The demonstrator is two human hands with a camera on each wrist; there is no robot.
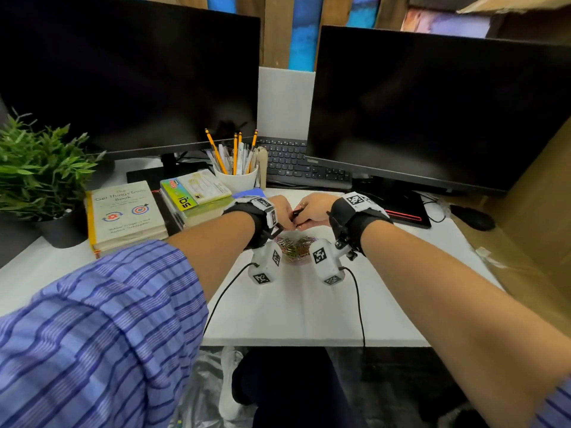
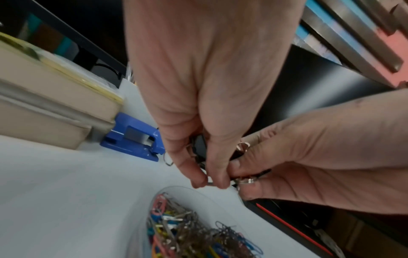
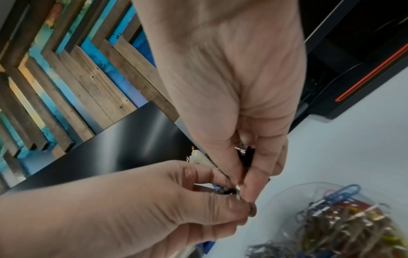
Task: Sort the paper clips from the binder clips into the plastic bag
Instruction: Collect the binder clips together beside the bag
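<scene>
In the head view, the left hand (image 1: 282,211) and the right hand (image 1: 312,213) meet fingertip to fingertip above the white desk (image 1: 278,304), both closed on a small bunch of black binder clips (image 1: 297,213) held between them; just below and nearer the body lies the clear plastic bag (image 1: 295,250), already holding a heap of coloured paper clips (image 1: 293,247). The bag sits straight under the joined hands, so anything freed from the bunch has only to go down and slightly toward the person, and neither hand looks clearly nearer to it. In the left wrist view, the thumb and forefinger of the left hand pinch a thin wire loop at the lower end of the bunch, which could be a clip handle or a paper clip tangled in it; I cannot tell which. The right hand grips the black bodies and silver handles from the side, and the bag's rounded edge shows directly beneath, full of mixed wire. A blue stapler (image 2: 134,137) lies beside the stacked books (image 2: 50,108). In the right wrist view, the bunch runs roughly along the right fingers, pointing down toward the left pinch, with the bag to the lower right and a blue paper clip on top.
</scene>
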